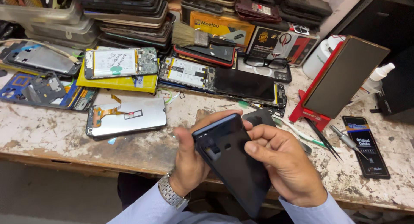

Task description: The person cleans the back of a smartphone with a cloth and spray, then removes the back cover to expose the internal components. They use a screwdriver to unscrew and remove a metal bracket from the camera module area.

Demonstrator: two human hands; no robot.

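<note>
Glossy black phone back cover [233, 163] sits tilted between our hands, just off the bench's near edge, inner side up so the camera cutout shows. Left hand [187, 159] cups its left edge, thumb hooked over the top corner; right hand [282, 163] clamps the right edge, fingers curled on top. Beyond, on the worn bench [51, 129]: a detached screen [127, 116], opened phones [185, 73], tweezers [321, 137], a red stand [336, 79].

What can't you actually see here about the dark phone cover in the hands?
- Head view: the black phone cover's lower edge sits behind the right hand.
- Its left side is hidden by the left hand.
- Its underside faces away from the camera.
- Tools beside the red stand are too small to identify.
</note>
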